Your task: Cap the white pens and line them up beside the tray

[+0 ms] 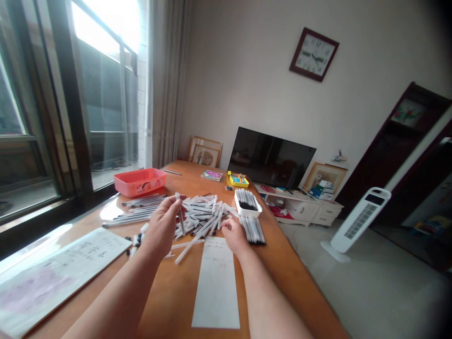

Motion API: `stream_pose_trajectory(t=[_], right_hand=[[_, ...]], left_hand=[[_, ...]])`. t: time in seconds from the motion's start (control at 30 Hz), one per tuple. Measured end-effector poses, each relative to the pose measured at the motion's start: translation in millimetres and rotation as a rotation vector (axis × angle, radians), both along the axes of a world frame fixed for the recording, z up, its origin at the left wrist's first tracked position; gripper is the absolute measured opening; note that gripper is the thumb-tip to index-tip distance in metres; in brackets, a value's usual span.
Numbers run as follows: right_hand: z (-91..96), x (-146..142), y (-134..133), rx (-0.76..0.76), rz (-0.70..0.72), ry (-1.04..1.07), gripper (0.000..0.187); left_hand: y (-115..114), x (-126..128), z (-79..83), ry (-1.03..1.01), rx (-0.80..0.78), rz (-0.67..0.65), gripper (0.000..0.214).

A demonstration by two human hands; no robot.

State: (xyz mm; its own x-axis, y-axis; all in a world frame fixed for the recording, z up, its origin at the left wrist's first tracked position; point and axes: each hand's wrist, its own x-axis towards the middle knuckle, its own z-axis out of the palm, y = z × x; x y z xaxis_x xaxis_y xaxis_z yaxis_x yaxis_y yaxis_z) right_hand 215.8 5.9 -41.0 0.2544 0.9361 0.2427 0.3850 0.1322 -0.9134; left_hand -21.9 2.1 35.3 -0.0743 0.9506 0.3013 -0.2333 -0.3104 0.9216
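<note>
My left hand (161, 225) is closed, pinching a slim pen (181, 220) upright between thumb and fingers. To its right, my right hand (234, 234) is curled with its fingertips together; whether anything is in them I cannot make out. Between and beyond the hands spreads a loose pile of white and clear pen parts (201, 214), some with dark ends. Beside my right hand, a row of clear tubes with black ends (253, 230) lies on the table. Behind that row stands a white container (251, 213) holding more such pieces.
A red plastic basket (139, 183) stands at the far left, with a row of long pens (141, 214) before it. Small black caps (136, 242) lie by my left wrist. A paper sheet (216, 292), a large booklet (63, 268) and a yellow box (238, 180) are on the wooden table (169, 292).
</note>
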Motion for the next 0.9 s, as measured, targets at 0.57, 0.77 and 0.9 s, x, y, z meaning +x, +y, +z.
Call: stream_pose_trajectory(t=[0.57,0.77,0.9], right_hand=[[-0.9,-18,-4,-0.013,0.039,-0.383,0.007],[5.0,-21,-6,0.023,0.035,-0.164,0.016],[17.4,-24,-10,-0.011,0.091,0.077,0.017]], left_hand=[[-7,14,-4.3,-0.062,-0.181,-0.258,0.046],[-11,22,-1.6,-0.084,-0.204,-0.274,0.041],[-14,24,-3.9,-0.017,-0.185,-0.327,0.035]])
